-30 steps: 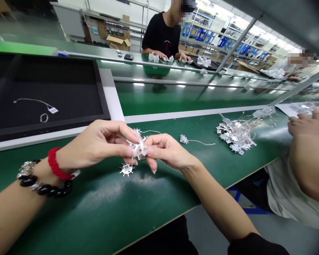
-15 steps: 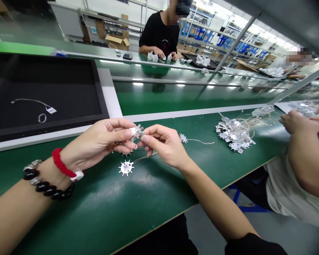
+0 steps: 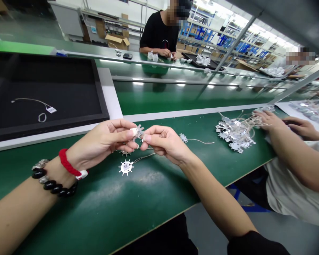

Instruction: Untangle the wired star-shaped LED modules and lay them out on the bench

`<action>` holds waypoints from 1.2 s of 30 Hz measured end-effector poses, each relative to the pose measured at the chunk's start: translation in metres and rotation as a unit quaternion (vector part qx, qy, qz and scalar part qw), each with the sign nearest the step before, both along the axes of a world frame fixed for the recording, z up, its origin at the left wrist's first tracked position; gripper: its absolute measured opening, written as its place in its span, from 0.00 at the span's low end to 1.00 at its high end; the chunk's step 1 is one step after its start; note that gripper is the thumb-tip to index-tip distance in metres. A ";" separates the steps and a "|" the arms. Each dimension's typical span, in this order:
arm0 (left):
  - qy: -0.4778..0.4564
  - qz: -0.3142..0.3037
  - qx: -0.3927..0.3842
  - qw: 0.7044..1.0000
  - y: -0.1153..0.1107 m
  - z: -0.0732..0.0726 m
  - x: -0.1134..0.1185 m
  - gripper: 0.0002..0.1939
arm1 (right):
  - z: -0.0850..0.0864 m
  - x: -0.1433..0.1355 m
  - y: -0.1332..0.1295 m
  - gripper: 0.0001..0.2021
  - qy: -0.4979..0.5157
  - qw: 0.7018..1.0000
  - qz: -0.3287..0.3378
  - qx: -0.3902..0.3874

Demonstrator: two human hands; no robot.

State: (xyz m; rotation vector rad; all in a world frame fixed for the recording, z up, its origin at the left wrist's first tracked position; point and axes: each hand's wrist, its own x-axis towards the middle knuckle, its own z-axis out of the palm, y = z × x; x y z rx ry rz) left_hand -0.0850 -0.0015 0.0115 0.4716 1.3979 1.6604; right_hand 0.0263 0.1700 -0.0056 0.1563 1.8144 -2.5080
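Observation:
Between thumb and fingers, my left hand (image 3: 103,140) pinches a small silvery spoked disc (image 3: 140,131) with a white part at its left side. My right hand (image 3: 168,143) is closed, thumb against fingertips, at the disc's right edge; its fingers hide the exact spot they grip. Just below the hands, a flat white spoked disc (image 3: 126,167) with a square label and thin wires lies on the green table (image 3: 108,212). One more disc shows partly beneath my left fingers. Right of my right hand lies a spoked disc with a wire (image 3: 183,138).
A heap of spoked discs with wires (image 3: 235,136) lies to the right, with a co-worker's hand (image 3: 272,122) at its far side. On the left, a black tray (image 3: 69,81) holds a wired tag (image 3: 51,110) and a small loop. Another person works across the line.
My hands stay together at the disc; my left wrist has shifted slightly right and my right fingers have curled in more. The neighbouring co-worker's hand has reached left to the heap.

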 end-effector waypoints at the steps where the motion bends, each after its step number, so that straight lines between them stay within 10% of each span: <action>1: 0.038 -0.001 0.002 0.999 0.000 0.001 0.000 0.17 | 0.000 0.000 0.001 0.11 0.002 1.000 0.001 0.006; 12: 0.346 0.053 -0.021 0.937 -0.005 0.017 0.013 0.08 | -0.006 -0.001 0.000 0.11 0.114 0.980 -0.092 0.133; 36: 0.428 0.122 -0.104 0.889 -0.007 0.011 -0.003 0.14 | -0.048 -0.040 0.074 0.11 -0.072 0.861 -0.199 0.463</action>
